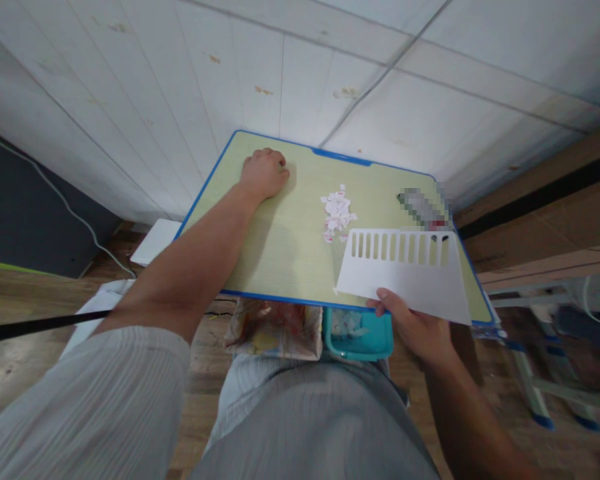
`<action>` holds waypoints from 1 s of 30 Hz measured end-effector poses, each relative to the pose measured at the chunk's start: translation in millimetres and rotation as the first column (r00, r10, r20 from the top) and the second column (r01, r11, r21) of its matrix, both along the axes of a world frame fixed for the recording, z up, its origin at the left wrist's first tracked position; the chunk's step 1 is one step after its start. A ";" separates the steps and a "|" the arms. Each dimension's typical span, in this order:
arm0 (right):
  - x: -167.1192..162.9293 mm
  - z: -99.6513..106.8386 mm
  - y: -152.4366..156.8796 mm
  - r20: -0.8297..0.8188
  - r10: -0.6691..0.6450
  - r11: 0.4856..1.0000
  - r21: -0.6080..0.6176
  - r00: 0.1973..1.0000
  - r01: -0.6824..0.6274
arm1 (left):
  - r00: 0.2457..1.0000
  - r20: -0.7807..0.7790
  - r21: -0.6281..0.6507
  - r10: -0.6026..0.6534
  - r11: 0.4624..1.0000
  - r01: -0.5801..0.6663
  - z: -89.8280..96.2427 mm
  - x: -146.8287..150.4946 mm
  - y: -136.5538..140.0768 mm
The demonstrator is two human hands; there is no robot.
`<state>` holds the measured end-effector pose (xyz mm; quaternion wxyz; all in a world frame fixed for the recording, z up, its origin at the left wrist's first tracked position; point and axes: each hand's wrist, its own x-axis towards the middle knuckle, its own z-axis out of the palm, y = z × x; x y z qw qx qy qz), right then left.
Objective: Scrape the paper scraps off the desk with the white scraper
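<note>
My right hand [410,323] grips the lower edge of a white slotted sheet [400,277], thumb on top, over the front right of the small table [290,260]. A row of long openings runs along the sheet's far edge. Just beyond its left corner lies a loose pile of small white paper-like pieces [339,212], some with reddish marks. My left hand [266,173] rests on the far left of the tabletop, its fingers curled and closed. Whatever those fingers may hold is too small to make out.
A turquoise bin [363,343] with pale scraps hangs below the table's front edge, beside an open bag [275,330]. At the table's right lies a pixelated object [423,208]. A panelled wall [260,73] stands behind, cardboard [540,193] to the right.
</note>
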<state>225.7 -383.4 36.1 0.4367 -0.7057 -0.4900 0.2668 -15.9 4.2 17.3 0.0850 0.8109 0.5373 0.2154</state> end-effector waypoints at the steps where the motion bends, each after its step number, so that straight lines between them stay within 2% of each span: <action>1: 6.2 2.1 -0.4 0.018 0.009 1.000 0.023 1.000 -0.010 | 1.000 -0.001 0.001 -0.001 1.000 0.001 -0.1 -0.2 0.3; 7: 35.5 13.6 -4.7 0.070 0.028 0.998 0.060 0.997 -0.032 | 1.000 -0.014 0.003 -0.008 1.000 0.008 1.6 -1.5 0.0; 13: 53.8 8.8 -11.4 0.013 0.056 0.998 0.011 0.998 -0.057 | 0.998 -0.067 0.004 -0.013 1.000 0.013 10.8 -2.9 -7.0; 22: 65.0 -2.5 -12.5 -0.025 0.082 0.996 0.019 0.996 -0.082 | 0.991 -0.132 0.007 0.001 1.000 0.000 17.7 -5.3 -11.9; 27: 63.4 -0.3 -7.8 -0.086 0.068 0.992 0.114 0.994 -0.058 | 0.983 -0.184 0.032 0.005 0.999 0.001 19.6 -2.6 -14.9; 30: 60.1 -2.7 -2.8 -0.083 0.057 0.992 0.115 0.995 -0.048 | 0.980 -0.199 0.037 0.026 0.999 -0.019 21.4 3.0 -20.6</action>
